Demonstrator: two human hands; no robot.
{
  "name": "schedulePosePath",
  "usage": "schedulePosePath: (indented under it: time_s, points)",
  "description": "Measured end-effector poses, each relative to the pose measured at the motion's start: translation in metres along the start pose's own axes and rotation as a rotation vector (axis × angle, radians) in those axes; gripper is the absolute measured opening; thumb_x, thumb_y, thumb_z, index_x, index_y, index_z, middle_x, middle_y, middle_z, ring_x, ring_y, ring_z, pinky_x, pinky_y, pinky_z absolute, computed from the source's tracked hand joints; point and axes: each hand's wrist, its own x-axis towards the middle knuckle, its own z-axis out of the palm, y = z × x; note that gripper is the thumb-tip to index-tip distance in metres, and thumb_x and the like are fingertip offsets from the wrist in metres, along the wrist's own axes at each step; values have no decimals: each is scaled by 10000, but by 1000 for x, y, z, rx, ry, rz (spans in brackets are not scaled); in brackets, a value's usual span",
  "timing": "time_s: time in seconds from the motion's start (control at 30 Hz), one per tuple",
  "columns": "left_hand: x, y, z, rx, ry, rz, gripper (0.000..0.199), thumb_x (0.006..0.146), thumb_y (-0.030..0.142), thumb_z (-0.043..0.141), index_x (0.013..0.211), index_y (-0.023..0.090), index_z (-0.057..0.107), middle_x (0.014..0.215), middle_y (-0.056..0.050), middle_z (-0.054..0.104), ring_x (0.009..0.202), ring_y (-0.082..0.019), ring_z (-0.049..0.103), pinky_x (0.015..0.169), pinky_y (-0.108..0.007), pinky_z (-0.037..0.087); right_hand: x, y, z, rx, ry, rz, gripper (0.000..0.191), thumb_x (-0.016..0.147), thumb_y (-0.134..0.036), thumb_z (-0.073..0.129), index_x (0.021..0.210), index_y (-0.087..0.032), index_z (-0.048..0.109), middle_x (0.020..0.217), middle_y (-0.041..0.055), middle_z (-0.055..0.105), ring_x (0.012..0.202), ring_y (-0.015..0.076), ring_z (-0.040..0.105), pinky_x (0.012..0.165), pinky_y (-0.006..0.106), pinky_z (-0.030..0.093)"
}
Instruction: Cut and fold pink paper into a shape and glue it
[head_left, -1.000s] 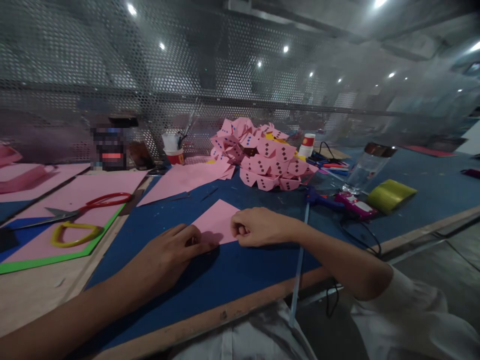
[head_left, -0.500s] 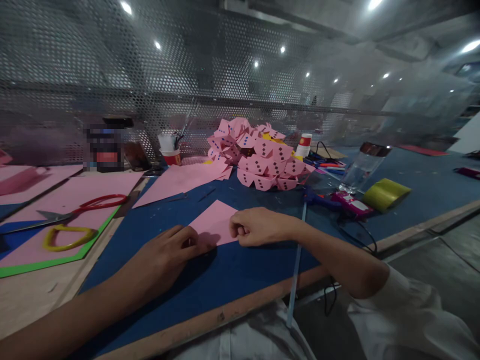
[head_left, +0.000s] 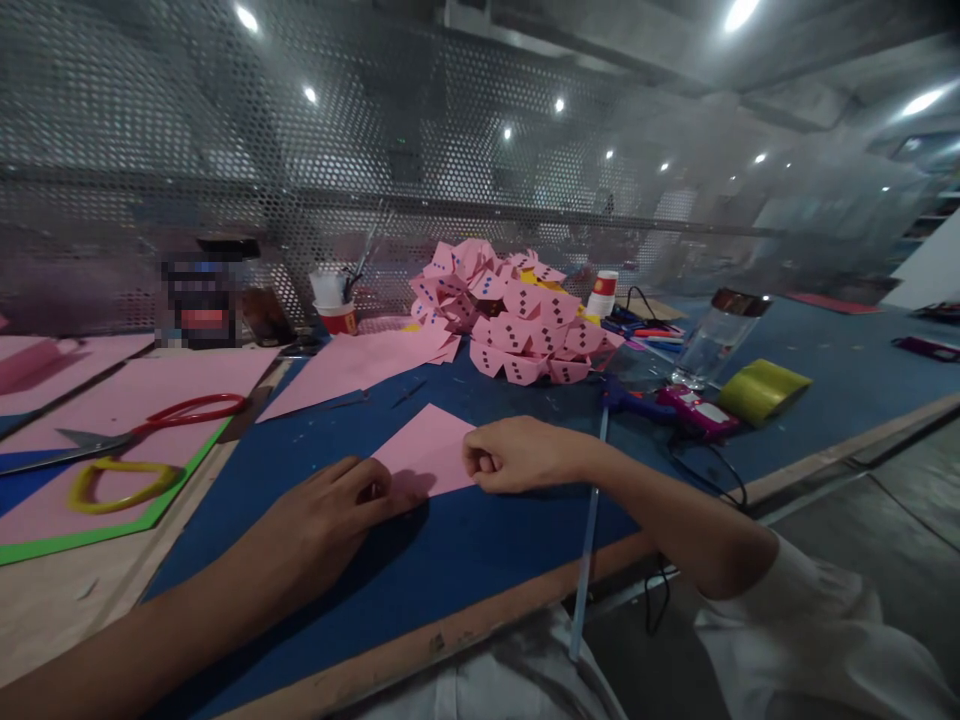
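Note:
A small piece of pink paper (head_left: 429, 448) lies on the blue table top, one corner pointing away from me. My left hand (head_left: 334, 515) is closed at its left edge, fingers curled and thumb stretched along the near edge. At the right corner, my right hand (head_left: 517, 455) is curled like a fist, its fingertips gripping the paper there. Both hands cover parts of the sheet. Behind it, more pink sheets (head_left: 352, 365) lie flat. Beyond my right hand stands a pile of folded pink paper pieces (head_left: 525, 330) with dark diamond marks.
Scissors (head_left: 127, 435) with red and yellow handles lie on coloured sheets at left. To the right are a blue and magenta glue gun (head_left: 697, 412) with a long glue stick (head_left: 589, 560), a roll of yellow tape (head_left: 765, 390) and a glass bottle (head_left: 716, 340). Paper cups (head_left: 336, 315) stand behind.
The camera view has shifted slightly. My right hand and left hand stay at the pink paper's edges, with hardly any movement.

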Motion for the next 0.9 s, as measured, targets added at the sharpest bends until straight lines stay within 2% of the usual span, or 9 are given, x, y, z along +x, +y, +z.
schedulePosePath:
  time_s: [0.3, 0.7, 0.9]
  points:
    - [1, 1, -2, 36, -26, -2, 573, 967, 60, 395, 1406, 384, 571, 1009, -47, 612, 817, -169, 576, 743, -276, 469, -7, 4, 2, -8, 41, 69, 92, 816, -232, 617, 876, -185, 668, 847, 8, 721, 717, 138, 605, 580, 232, 328]
    - [0, -1, 1, 26, 16, 11, 511, 1018, 128, 378, 1414, 391, 566, 993, -46, 605, 807, -167, 576, 727, -271, 471, -16, 7, 2, 9, 83, 107, 110, 816, -226, 611, 891, -187, 682, 830, 10, 713, 723, 139, 606, 602, 227, 342]
    - [0, -1, 0, 9, 0, 9, 525, 995, 106, 391, 1397, 379, 590, 1000, -53, 611, 819, -164, 587, 746, -273, 488, -20, 9, 4, 25, 115, 115, 119, 827, -227, 606, 903, -182, 686, 853, 9, 718, 734, 138, 611, 609, 229, 349]
